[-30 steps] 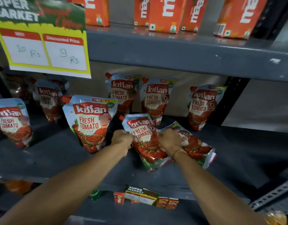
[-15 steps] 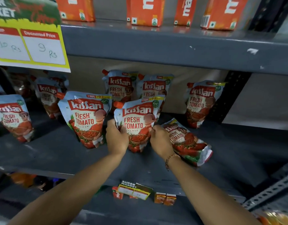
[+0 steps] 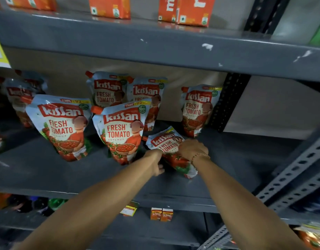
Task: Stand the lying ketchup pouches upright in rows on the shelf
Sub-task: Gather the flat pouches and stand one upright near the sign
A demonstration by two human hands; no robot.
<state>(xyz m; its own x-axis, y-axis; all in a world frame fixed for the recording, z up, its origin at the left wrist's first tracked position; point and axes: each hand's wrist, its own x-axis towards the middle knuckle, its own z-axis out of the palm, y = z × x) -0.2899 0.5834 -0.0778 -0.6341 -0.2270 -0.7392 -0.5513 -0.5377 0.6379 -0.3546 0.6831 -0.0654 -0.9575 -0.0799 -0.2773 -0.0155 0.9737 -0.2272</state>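
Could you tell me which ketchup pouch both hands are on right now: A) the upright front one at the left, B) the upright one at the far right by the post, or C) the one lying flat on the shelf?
C: the left hand and right hand both grip the lying pouch.

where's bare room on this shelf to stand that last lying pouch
Bare shelf lies right of the lying pouch, in front of the lone back-row pouch. Another patch: front edge below the two front pouches. Crowded: centre, where the front pouch overlaps two behind.
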